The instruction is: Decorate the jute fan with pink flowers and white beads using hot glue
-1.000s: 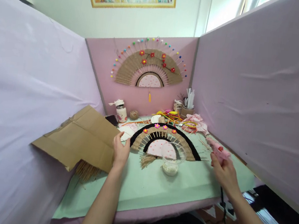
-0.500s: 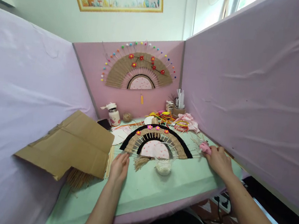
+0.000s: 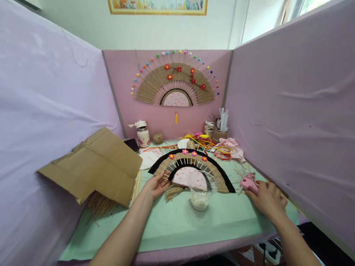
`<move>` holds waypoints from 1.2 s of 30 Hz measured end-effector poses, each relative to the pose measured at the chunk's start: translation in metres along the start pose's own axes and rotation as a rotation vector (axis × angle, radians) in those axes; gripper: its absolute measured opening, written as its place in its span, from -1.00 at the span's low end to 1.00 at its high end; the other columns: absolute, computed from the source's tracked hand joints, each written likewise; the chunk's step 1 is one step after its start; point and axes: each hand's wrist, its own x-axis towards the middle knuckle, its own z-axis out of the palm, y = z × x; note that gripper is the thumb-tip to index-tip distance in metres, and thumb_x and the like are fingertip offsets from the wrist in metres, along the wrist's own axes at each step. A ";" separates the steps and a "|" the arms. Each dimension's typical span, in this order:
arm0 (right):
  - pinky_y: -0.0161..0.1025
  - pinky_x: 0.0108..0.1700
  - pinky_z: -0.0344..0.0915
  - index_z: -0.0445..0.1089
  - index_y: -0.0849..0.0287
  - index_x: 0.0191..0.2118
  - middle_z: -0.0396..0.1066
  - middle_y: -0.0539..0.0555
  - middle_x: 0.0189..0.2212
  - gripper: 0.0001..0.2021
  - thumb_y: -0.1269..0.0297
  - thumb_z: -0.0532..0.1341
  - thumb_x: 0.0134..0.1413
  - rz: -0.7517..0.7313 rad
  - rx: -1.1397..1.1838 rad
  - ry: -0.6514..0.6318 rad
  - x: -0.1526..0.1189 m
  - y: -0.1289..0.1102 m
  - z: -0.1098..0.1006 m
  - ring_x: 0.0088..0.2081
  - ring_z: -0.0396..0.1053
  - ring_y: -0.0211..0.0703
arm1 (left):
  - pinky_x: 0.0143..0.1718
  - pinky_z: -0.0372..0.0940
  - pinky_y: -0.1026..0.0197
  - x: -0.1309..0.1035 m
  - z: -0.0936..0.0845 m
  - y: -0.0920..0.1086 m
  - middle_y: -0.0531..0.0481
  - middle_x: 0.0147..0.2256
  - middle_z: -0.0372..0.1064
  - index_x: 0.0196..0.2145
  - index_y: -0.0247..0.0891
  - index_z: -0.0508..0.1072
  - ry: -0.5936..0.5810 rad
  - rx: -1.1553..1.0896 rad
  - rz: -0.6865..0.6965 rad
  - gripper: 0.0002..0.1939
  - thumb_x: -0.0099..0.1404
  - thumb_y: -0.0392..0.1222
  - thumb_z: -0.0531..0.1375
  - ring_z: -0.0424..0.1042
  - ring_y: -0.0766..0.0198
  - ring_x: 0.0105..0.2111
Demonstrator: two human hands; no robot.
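Note:
A fan-shaped piece [image 3: 221,174] with black edging, a twine band and several small flowers lies on the green tabletop. My left hand [image 3: 156,184] is palm up at its lower left corner, fingers apart, fingertips touching or just beside the sticks. At the right, my right hand [image 3: 268,199] is closed around the end of a pink tool, perhaps a glue gun [image 3: 249,185], next to some thin sticks. In front of the fan stands a clear cup [image 3: 199,200] with white bits in it, beside a twine tassel [image 3: 174,192].
Folded cardboard [image 3: 99,164] lies over sticks at the left. Along the back are a white bottle [image 3: 143,136], a twine ball [image 3: 158,138], coloured stems and pink paper [image 3: 232,149]. A larger fan [image 3: 151,81] hangs on the pink panel.
My left hand has moved up and right to the fan's corner and its fingers have opened out. The pink tool has turned slightly in my right hand. The view has swung left.

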 end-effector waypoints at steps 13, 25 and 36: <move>0.12 0.15 0.11 0.38 0.15 -0.11 0.36 0.26 -0.05 -0.60 0.00 0.19 -0.02 -0.145 0.732 0.104 -0.004 -0.045 -0.023 0.05 0.26 0.17 | -0.05 0.42 0.10 -0.003 0.000 0.005 -0.06 -0.25 0.54 -0.19 -0.27 0.46 -0.165 -0.128 0.225 -0.85 0.36 -0.36 0.10 0.54 0.31 -0.26; -0.10 -0.08 0.43 0.44 0.12 -0.26 0.52 0.11 -0.24 -0.77 0.12 0.37 0.01 -0.044 1.729 -0.649 0.035 -0.134 0.000 -0.15 0.49 -0.07 | 0.06 0.36 0.08 -0.004 0.024 0.029 -0.02 -0.22 0.55 -0.13 -0.21 0.47 -0.321 -0.255 0.381 -0.80 0.37 -0.36 0.10 0.52 0.29 -0.13; -0.03 -0.11 0.42 0.34 0.19 0.06 0.38 0.14 0.00 -0.69 0.22 0.21 0.24 0.121 2.179 -0.725 0.065 -0.162 0.034 -0.10 0.42 -0.08 | 0.05 0.34 0.09 0.001 0.011 0.018 0.01 -0.13 0.53 -0.03 -0.13 0.44 -0.335 -0.125 0.338 -0.68 0.29 -0.39 0.19 0.51 0.32 -0.16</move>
